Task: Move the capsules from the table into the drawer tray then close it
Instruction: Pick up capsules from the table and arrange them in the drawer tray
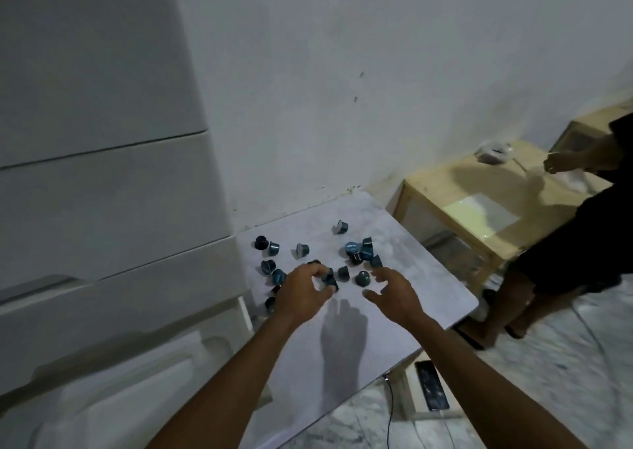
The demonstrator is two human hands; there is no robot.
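— At 12 o'clock of both hands, what is shown?

— Scattered capsules (301,250) are shown on the far half of the table (394,328), well away from its 6 o'clock edge. About eighteen are counted. An exact figure is prevented by overlap in the cluster at 1 o'clock and by the left hand.

— How are the hands held?

— Two hands are counted. On the left hand (301,291), fingers and thumb are curled about capsules at its tips; whether one or two cannot be told. Over the table, the right hand (394,292) is spread, and nothing is held in it.

— On which relation is the coming move judged to turn?

— One near capsule (362,278) lies at 11 o'clock of the right hand, just beyond its fingertips and apart from them, so that hand is the nearer. No shared long axis is offered: the capsules are short cones, some upright, some tipped on their sides, and they are pointed variously.

— And the drawer?

— One drawer unit (102,191) stands at 9 o'clock of the table, just beside it, so the left hand is the nearer to it. At least three fronts are counted. At 7 o'clock the blurred lowest part may be a drawer pulled out, but no tray can be made out and no capsule is seen there. The task is judged barely begun.
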